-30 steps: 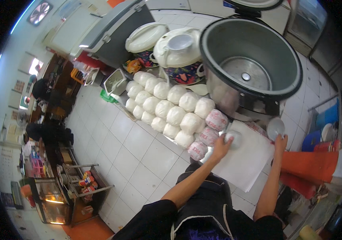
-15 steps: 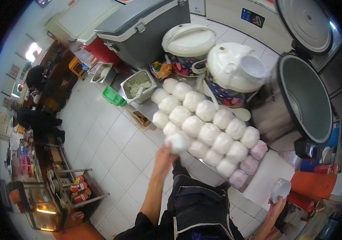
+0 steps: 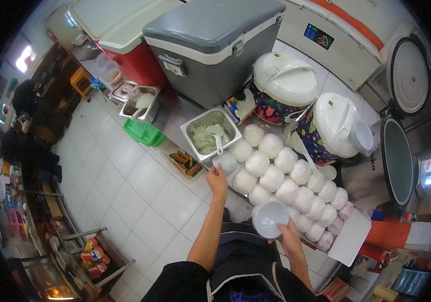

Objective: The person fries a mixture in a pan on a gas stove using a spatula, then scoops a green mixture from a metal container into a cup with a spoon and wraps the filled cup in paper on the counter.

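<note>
Presently, in head view, left bowl point(image 3: 228, 162) is grasped by left hand point(image 3: 216, 178) between steel pan point(image 3: 190, 142) of green food point(image 3: 201, 140) and white bundles point(image 3: 272, 177) on surface point(image 3: 172, 114); right bowl point(image 3: 269, 218) is gripped by right hand point(image 3: 291, 237). Bowl positioning near pan is judged in hand; for scoop point(image 3: 216, 133), one freed hand would be needed.

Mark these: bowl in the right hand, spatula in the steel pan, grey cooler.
Bowl point(image 3: 270, 219): head view, on its inside.
Spatula point(image 3: 216, 131): head view, on its blade.
Grey cooler point(image 3: 206, 81): head view, on its front wall.
</note>
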Available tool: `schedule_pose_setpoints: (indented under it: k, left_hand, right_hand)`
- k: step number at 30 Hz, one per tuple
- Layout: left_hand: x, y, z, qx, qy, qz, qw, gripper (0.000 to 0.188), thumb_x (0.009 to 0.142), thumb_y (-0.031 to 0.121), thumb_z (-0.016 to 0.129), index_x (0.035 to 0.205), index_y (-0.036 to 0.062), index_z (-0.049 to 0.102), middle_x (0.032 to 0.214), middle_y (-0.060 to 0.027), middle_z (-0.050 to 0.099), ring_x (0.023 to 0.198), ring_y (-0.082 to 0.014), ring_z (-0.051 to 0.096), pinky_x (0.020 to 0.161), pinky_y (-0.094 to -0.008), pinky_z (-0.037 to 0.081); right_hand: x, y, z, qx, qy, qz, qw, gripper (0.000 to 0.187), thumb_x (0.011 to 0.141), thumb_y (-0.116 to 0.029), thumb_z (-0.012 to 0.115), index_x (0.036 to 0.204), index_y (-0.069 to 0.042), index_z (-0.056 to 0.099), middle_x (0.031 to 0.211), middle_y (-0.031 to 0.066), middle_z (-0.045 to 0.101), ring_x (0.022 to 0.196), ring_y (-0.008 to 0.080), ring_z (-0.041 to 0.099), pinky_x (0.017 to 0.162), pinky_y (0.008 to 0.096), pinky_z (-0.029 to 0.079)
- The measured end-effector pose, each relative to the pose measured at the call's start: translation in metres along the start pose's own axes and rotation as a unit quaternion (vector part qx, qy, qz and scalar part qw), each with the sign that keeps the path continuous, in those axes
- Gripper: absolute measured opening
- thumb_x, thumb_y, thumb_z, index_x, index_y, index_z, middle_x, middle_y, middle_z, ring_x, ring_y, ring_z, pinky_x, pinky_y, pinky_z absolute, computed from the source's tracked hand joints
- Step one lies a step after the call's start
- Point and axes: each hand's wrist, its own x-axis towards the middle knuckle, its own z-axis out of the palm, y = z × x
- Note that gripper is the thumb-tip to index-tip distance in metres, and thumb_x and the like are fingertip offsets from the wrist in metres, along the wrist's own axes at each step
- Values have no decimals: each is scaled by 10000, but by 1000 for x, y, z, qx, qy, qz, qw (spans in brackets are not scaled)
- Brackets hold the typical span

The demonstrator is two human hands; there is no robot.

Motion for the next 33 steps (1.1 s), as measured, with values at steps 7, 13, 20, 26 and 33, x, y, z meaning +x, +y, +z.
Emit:
schedule_pose_setpoints:
  k: [7,13,20,26,33]
  left_hand:
    - [-32,66,-83,-67,-87,-99,989,564,1050,354,590,1458,-25,500,1324,-187,625,1184,-251,610,1016,-365,475]
    - [-91,115,-171,-173,-245,-156,941,538,1096,453,475,1395,14,558,1240,-114,651,1121,-202,616,995,-341,479]
    - [30,77,-217,-98,-67,-106,987,444,1129,368,413,1236,-10,620,1110,-81,660,1026,-142,608,944,-295,475]
    - [195,63,-183,5,31,52,998,520,1107,378,458,1305,-80,603,1106,-137,672,1006,-199,598,939,-346,470]
    - [278,92,-185,1,-243,-4,970,553,1049,424,570,1280,-74,637,1231,-139,661,1129,-239,623,970,-321,453]
  right_hand:
    - [58,5,66,-60,-64,-14,996,419,1025,-93,534,1391,73,413,1200,194,609,837,228,697,629,317,618]
    - [87,13,123,-370,-175,-139,902,530,999,-175,635,1380,87,377,1194,298,618,1093,392,657,901,450,555]
    - [144,-54,180,-431,-30,-263,863,316,971,-303,675,1110,-20,649,1056,162,641,939,332,645,819,443,523]
    - [236,-82,217,-681,78,-317,655,281,916,-272,703,961,6,693,1083,186,618,1080,363,582,893,459,488]
    - [267,-98,237,-777,86,-176,599,327,829,-213,752,1053,22,709,1112,196,660,1075,355,636,893,465,522]
